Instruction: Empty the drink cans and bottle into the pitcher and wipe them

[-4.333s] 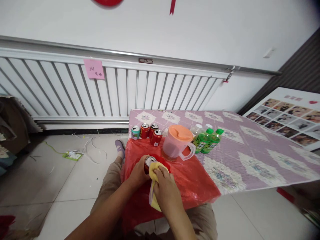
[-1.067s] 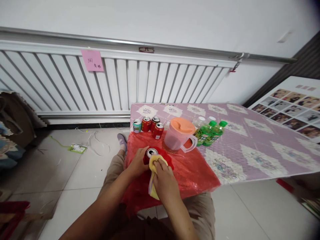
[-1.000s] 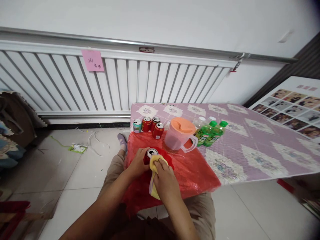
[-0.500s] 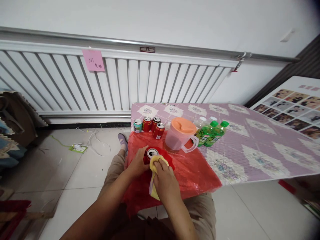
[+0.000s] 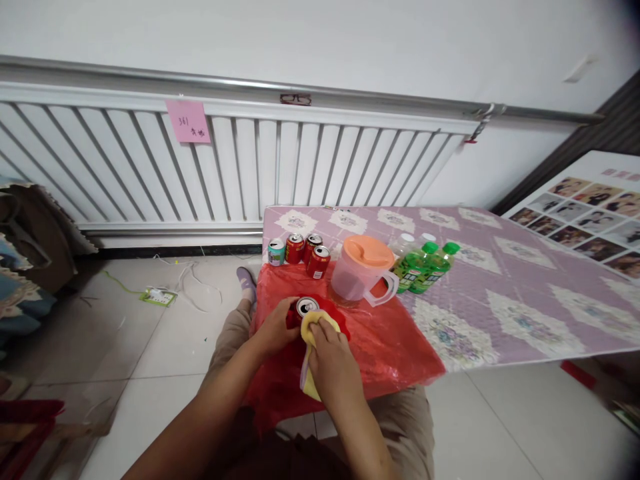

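Observation:
My left hand [image 5: 278, 328] is wrapped round the side of an opened drink can [image 5: 307, 306], whose silver top faces up. A yellow cloth [image 5: 311, 381] is bunched in my right hand [image 5: 331, 353], which presses it against the can's near right side. The can is over a red plastic sheet [image 5: 385, 347], with a darker red dish-like thing [image 5: 344, 324] partly hidden around it. Just behind stand a teal can [image 5: 276, 252] and several red cans [image 5: 318, 263], all upright with silver tops.
A translucent pitcher [image 5: 347, 277] with an orange lid stands right of the cans. Green-labelled bottles [image 5: 424, 270] are beside it on the floral cloth [image 5: 530, 300]. A white radiator [image 5: 300, 160] lines the wall. A power strip [image 5: 158, 296] with cables lies on the floor.
Hardly anything differs. The view has shifted very slightly; both hands keep their hold on the can and the cloth.

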Demonstrator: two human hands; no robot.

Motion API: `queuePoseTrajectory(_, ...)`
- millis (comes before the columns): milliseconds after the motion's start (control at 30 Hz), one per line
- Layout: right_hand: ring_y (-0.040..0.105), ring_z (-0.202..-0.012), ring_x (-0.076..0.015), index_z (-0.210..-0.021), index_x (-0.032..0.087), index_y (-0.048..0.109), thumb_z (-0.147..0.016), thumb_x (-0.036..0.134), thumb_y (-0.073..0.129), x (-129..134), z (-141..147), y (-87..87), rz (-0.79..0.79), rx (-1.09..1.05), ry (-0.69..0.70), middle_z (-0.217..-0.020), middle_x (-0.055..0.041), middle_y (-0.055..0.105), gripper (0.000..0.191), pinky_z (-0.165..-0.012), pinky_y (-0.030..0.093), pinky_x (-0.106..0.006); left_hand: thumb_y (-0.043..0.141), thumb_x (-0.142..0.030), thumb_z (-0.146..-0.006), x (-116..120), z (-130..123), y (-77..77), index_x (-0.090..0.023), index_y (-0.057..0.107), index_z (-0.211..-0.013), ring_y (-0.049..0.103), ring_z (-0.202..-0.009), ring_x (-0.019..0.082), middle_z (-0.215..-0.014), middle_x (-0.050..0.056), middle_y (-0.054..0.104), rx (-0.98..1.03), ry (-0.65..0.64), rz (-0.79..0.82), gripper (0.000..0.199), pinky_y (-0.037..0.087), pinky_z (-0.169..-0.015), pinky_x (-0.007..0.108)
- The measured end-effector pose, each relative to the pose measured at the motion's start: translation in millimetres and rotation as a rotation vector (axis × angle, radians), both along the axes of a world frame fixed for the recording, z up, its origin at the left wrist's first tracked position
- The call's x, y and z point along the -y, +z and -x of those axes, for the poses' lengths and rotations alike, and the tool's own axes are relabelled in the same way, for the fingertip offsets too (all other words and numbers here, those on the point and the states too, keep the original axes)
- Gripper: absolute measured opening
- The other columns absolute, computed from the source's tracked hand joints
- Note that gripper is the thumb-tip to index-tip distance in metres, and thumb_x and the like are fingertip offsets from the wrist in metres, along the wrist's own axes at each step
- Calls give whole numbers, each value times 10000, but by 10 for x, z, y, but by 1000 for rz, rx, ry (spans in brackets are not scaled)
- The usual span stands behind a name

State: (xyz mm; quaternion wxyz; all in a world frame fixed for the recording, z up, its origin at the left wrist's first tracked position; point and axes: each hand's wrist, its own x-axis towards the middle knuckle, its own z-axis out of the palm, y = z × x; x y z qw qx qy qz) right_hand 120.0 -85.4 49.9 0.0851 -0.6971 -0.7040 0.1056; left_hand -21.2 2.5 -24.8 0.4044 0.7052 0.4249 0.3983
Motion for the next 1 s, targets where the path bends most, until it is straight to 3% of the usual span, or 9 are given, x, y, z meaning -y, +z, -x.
queuePoseTrajectory(167,520,-1219,-277,-1373,188,556,-902,110,451,40,57,66,26,-11,50,-1487,-52,493,489,-1030,445,-388,783,-237,-681,-5,-27,-47,-192,469,-1325,549,-1241,307,-1347,145,557,-30,86,-37,718,432,-1074,519)
queuePoseTrajectory(300,521,-1239,-268,-1344,180,583,-871,84,457,64,21,121,44,-83,94,-1459,-58,526,499,-1064,424,-394,746,-220,-724,-19,-19,-33,-192,453,-1356,521,-1268,299,-1349,144,544,-47,73,-96,697,407,-1099,514)
queuePoseTrajectory(400,522,-1256,-255,-1332,165,592,-841,83,465,100,-99,124,23,-190,120,-1435,-77,548,513,-1081,413,-400,734,-199,-737,-23,-8,-1,-211,466,-1356,517,-1264,286,-1340,126,545,-68,50,-115,675,410,-1100,497)
queuePoseTrajectory(533,536,-1267,-227,-1310,175,603,-843,124,445,144,-389,43,-128,-372,135,-1386,-97,585,495,-1089,417,-409,759,-176,-693,-15,-13,53,-213,477,-1352,503,-1275,293,-1337,119,549,-110,20,-124,718,387,-1114,500)
queuePoseTrajectory(667,549,-1267,-242,-1277,202,617,-865,230,478,117,-671,-99,-323,-553,49,-1352,-112,608,436,-1088,426,-450,800,-157,-613,2,-64,50,-185,432,-1391,446,-1333,322,-1406,139,497,-116,62,-92,861,343,-1141,513)
queuePoseTrajectory(733,552,-1264,-255,-1267,197,620,-870,274,499,86,-747,-170,-394,-623,-29,-1353,-126,603,422,-1089,425,-464,781,-144,-622,10,-101,35,-180,442,-1380,461,-1319,314,-1397,132,509,-100,77,-90,832,348,-1137,507)
queuePoseTrajectory(867,546,-1271,-267,-1255,193,627,-873,323,522,45,-784,-282,-460,-731,-154,-1356,-132,599,416,-1099,411,-475,728,-118,-641,31,-153,61,-184,490,-1324,514,-1259,287,-1330,106,562,-39,105,-93,726,377,-1113,492)
queuePoseTrajectory(1000,549,-1265,-276,-1244,190,632,-882,341,529,35,-758,-301,-497,-818,-220,-1353,-137,601,405,-1099,405,-493,715,-123,-640,58,-152,191,-175,478,-1335,521,-1268,290,-1340,113,563,23,127,-36,736,377,-1119,485)
